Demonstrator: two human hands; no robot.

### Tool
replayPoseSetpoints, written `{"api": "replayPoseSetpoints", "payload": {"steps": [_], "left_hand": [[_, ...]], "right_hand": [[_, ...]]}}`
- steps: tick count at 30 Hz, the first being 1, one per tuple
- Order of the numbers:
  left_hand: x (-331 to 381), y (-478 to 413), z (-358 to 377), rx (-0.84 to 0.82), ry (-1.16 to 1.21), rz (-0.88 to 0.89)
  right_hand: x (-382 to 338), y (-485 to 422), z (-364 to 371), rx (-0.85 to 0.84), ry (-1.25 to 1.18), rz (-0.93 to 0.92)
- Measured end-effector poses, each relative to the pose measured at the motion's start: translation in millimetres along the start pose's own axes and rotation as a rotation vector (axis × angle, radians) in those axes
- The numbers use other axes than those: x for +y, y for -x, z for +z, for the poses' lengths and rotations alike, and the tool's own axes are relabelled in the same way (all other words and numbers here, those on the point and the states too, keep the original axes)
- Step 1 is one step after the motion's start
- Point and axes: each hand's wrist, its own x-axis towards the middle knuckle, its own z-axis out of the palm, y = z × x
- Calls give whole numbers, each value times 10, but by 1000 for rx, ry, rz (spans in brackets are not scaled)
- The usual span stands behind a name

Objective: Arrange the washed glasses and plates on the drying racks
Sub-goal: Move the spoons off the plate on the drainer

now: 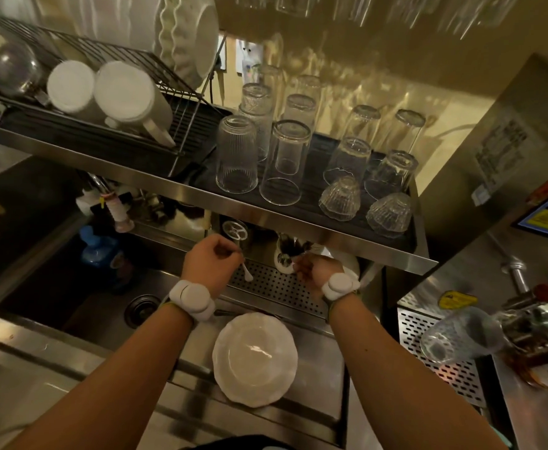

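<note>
The plate (254, 358) lies flat, face up, on the counter (318, 368), between the two forearms and nearer the person than either hand. Beyond the plate, the left hand (209, 261) pinches a small spoon (247, 273) in curled fingers. Beyond and right of the plate, the right hand (314, 271) curls at a cutlery cup (284, 259); whether it holds anything cannot be told. Either hand would have to draw back to reach the plate. The rack (104, 102) stands far beyond it, leftward.

Glasses (285, 157) stand on the shelf (201, 190), plate (255, 358) below.
</note>
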Motion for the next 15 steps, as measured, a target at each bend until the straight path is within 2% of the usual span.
{"api": "replayPoseSetpoints", "payload": {"steps": [4,8,12,15], "left_hand": [[-4,23,24,-23,42,-10],[30,15,-9,-27,144,10],[62,46,22,-136,198,51],[92,92,98,-255,140,129]], "right_hand": [[-47,-81,34,-4,-59,60],[-6,5,70,101,71,56],[202,411,215,-172,149,125],[291,622,295,-393,78,42]]}}
